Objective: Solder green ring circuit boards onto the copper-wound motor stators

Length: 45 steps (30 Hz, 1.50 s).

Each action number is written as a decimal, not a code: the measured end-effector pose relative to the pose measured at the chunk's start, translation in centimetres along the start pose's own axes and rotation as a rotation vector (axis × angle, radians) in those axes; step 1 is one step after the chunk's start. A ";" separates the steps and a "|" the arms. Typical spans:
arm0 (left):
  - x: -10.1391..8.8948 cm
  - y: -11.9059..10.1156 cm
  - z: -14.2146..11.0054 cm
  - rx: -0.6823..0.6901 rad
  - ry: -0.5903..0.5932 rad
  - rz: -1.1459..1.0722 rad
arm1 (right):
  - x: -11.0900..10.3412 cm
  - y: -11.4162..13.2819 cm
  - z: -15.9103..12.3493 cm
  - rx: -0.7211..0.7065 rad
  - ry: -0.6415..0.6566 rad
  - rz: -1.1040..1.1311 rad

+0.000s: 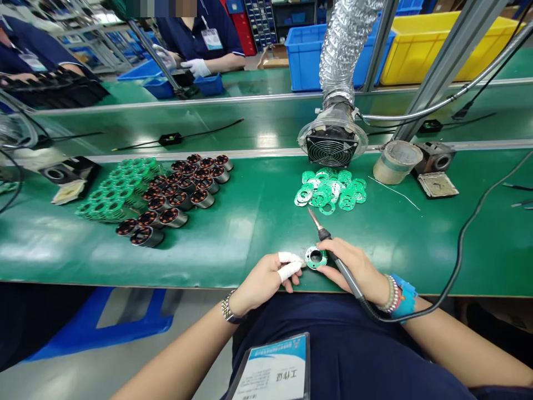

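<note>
My left hand (280, 270), with white finger covers on thumb and forefinger, is closed at the left edge of a green ring-shaped circuit board (308, 263). Whatever else lies between those fingertips is too small to make out. My right hand (353, 265) holds a soldering iron (346, 276), its tip pointing up and away over the table. The right thumb and fingertip also touch the board's right side. Beyond the iron's tip lies a loose pile of green ring-shaped circuit boards (327, 191).
Motor stators in metal cans (179, 200) stand left, beside stacked green boards (119, 189). A fume fan (331, 149) hangs over the pile. A round tub (397, 161), an iron stand (437, 166) and solder wire (393, 191) lie right. The iron's cable (459, 250) crosses my right forearm. Co-workers sit opposite.
</note>
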State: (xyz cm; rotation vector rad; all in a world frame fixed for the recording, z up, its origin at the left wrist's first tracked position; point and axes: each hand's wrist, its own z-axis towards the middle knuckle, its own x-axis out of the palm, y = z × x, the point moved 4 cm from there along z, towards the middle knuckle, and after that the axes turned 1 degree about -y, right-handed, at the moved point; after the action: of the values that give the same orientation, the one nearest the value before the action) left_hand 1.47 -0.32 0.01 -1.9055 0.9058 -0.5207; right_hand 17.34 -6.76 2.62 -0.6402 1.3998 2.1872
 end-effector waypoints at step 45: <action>0.1 -0.6 0.5 0.253 -0.090 0.416 | 0.3 -0.3 0.0 -0.046 -0.030 -0.026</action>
State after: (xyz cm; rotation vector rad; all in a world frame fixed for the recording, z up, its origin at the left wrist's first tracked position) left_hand 2.08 0.10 0.23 -1.4500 1.0858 -0.2800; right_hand 17.29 -6.63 2.26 -0.6356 1.3222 2.2055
